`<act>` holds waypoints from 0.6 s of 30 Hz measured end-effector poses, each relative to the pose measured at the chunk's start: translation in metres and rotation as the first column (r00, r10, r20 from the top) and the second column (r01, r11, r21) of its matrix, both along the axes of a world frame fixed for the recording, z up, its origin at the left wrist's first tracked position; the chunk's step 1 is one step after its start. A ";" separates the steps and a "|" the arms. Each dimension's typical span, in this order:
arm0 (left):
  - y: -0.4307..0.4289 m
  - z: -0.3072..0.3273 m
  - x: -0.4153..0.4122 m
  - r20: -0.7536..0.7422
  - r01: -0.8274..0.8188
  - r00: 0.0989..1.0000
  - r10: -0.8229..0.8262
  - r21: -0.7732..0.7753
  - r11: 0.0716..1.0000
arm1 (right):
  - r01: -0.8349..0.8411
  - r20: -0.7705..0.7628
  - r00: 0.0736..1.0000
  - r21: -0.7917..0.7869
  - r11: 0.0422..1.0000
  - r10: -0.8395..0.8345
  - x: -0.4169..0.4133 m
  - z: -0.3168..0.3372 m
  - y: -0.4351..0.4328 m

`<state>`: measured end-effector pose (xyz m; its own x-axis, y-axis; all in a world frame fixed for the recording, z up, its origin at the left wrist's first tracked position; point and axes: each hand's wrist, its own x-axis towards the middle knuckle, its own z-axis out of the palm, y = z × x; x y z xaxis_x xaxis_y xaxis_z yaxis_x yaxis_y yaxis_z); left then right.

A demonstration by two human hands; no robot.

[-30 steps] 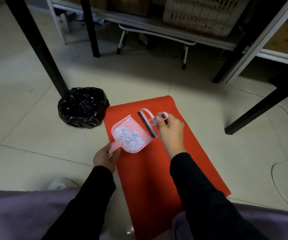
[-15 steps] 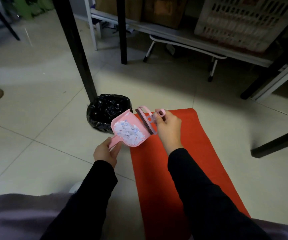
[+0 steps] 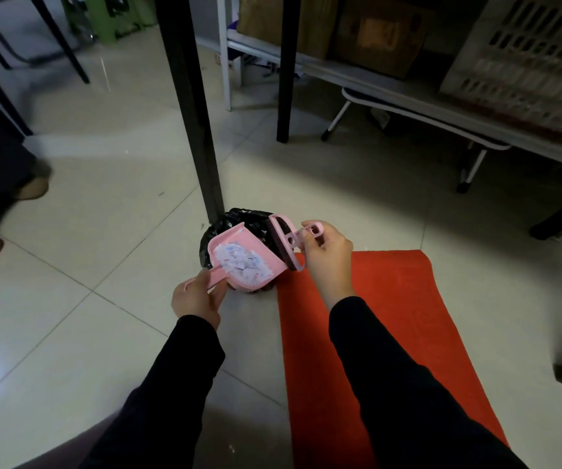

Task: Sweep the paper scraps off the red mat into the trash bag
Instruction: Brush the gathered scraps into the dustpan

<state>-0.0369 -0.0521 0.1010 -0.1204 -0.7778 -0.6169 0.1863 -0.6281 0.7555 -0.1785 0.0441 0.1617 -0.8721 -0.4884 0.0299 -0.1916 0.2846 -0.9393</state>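
Centrally, paper scraps: a loose heap of small white and bluish paper scraps [image 3: 242, 264] lay in the pink plastic dustpan [image 3: 233, 237], which was held above the crumpled black plastic trash bag [image 3: 239, 216]. They were judged featherlight and easily spilled.
Dustpan: judged stiff, light and smooth, best taken by its handle and tipped slowly.
Left hand: the left hand [image 3: 196, 297] gripped the dustpan handle with fingers curled round it.
Right hand: the right hand [image 3: 327, 255] pinched the handle of the pink plastic hand brush with dark bristles [image 3: 284, 240], whose bristles met the pan's mouth.
Red mat: the rectangular red fabric mat [image 3: 391, 299] lay just beside the bag, with no scraps visible on it.
Count: one dustpan, one brush, one bag, one mat and two hands; the scraps were too many to count.
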 end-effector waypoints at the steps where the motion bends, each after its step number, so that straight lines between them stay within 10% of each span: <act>1: -0.010 -0.003 -0.004 -0.003 -0.041 0.999 0.042 0.018 0.999 | -0.005 0.003 1.000 -0.001 1.000 0.005 -0.004 -0.005 -0.011; 18: -0.094 -0.037 -0.060 0.254 0.024 0.967 0.023 -0.181 0.983 | -0.004 0.162 0.987 -0.067 0.998 0.015 -0.046 -0.073 -0.100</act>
<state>-0.0971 -0.1463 0.0639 0.0216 -0.8790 -0.4763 -0.0268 -0.4767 0.8787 -0.2244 -0.0559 0.0891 -0.8635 -0.4982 -0.0786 -0.0378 0.2193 -0.9749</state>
